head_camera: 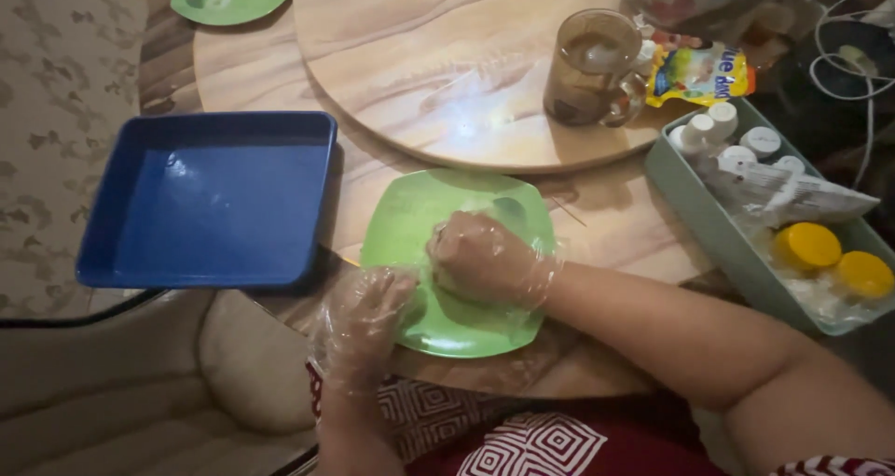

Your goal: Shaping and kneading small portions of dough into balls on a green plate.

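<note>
Head view: right hand (480, 257), gloved, fingers curled over something pale, hidden, pressed on green plate (410, 229) at frame centre; left hand (365, 319) spread flat on plate edge; kneading step judged underway; blue tray (210, 196) left.

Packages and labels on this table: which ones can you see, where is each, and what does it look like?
Snack pouch: beside the glass mug, crinkled, yellow, blue and white.
White bottles: far end of the grey-green tray, round white caps.
Clear printed wrapper: lying across the tray's middle, whitish.
Yellow-lidded jars: near end of the tray, round, two side by side.
No signs or screens.
</note>
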